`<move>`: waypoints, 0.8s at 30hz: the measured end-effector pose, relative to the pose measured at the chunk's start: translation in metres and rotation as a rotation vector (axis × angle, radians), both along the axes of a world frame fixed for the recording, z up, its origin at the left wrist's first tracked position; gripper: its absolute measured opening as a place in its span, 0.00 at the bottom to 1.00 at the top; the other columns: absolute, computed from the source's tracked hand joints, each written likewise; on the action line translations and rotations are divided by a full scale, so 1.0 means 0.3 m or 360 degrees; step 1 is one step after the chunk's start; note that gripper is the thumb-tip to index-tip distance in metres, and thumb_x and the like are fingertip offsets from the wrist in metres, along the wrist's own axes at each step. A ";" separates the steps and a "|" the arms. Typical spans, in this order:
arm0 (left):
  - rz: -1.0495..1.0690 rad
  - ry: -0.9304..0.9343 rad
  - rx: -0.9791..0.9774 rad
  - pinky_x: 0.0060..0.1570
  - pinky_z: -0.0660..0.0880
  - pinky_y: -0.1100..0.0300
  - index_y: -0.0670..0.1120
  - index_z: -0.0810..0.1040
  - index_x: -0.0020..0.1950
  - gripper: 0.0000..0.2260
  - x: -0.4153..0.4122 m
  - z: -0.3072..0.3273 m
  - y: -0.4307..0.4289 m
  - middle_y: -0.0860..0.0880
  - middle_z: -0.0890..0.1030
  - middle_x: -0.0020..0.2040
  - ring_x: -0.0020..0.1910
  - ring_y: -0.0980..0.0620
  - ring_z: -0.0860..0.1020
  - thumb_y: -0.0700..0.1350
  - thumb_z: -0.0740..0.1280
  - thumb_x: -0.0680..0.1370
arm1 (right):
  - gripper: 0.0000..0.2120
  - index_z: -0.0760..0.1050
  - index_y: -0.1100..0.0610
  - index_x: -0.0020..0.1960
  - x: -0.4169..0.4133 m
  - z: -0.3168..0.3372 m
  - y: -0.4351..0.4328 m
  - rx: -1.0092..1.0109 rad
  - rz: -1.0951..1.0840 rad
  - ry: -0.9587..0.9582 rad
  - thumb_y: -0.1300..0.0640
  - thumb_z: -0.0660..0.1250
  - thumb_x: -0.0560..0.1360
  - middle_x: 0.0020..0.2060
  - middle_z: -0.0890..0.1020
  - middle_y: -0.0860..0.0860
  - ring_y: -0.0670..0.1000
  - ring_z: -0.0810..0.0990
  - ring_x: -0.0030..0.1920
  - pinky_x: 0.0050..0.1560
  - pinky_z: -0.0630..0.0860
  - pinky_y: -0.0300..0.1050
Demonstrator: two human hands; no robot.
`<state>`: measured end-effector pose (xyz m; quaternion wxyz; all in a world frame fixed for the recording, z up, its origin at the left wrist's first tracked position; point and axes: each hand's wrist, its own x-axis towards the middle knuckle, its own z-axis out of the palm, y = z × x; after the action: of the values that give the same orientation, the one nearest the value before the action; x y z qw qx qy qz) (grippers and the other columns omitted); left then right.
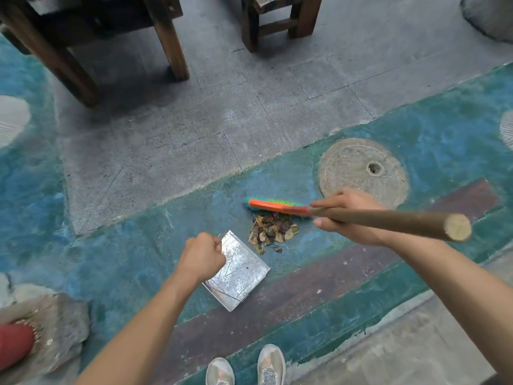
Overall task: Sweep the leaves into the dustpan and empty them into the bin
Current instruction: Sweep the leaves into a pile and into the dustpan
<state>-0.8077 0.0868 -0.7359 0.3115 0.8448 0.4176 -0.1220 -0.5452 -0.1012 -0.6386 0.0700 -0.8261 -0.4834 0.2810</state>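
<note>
A small heap of dry brown leaves [272,229] lies on the painted teal ground. Just behind the heap sits the broom head [273,207], orange with green bristles. My right hand [347,215] grips the broom's wooden handle [402,222], which runs toward the camera. A flat metal dustpan [241,273] rests on the ground just left and in front of the leaves, its open edge near them. My left hand [201,257] is curled in a fist around the dustpan's thin wire handle, above the pan's left side.
A round concrete cover [363,170] lies right of the broom. Wooden furniture legs [169,43] and a stool [277,20] stand on the grey paving behind. A rock [52,329] and a red object [14,345] are at lower left. My shoes [247,368] are at the bottom.
</note>
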 end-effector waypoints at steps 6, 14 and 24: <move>0.0047 -0.0070 -0.0094 0.34 0.57 0.55 0.47 0.58 0.27 0.13 -0.019 0.011 -0.018 0.46 0.59 0.29 0.32 0.46 0.57 0.33 0.58 0.63 | 0.11 0.75 0.58 0.59 -0.039 -0.111 -0.104 -0.0251 -0.1451 0.1284 0.59 0.57 0.81 0.58 0.78 0.66 0.63 0.85 0.45 0.37 0.84 0.51; 0.0089 -0.0175 -0.0051 0.37 0.61 0.56 0.46 0.57 0.25 0.17 -0.007 -0.048 0.050 0.48 0.57 0.26 0.32 0.47 0.56 0.33 0.63 0.65 | 0.11 0.69 0.66 0.38 -0.751 -0.725 -0.311 -0.0633 -0.1784 0.1580 0.68 0.65 0.78 0.37 0.73 0.60 0.59 0.73 0.36 0.28 0.70 0.34; 0.0013 -0.0244 -0.0030 0.34 0.61 0.57 0.46 0.57 0.26 0.17 -0.036 -0.023 0.010 0.47 0.58 0.27 0.33 0.46 0.56 0.33 0.64 0.65 | 0.19 0.70 0.60 0.60 -0.544 -0.457 -0.217 -0.0715 -0.1065 0.0277 0.48 0.48 0.83 0.52 0.82 0.62 0.63 0.82 0.50 0.47 0.79 0.50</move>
<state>-0.8184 0.0899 -0.7429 0.3510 0.8470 0.3949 -0.0595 -0.7084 -0.1663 -0.7757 0.0159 -0.9056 -0.1069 0.4100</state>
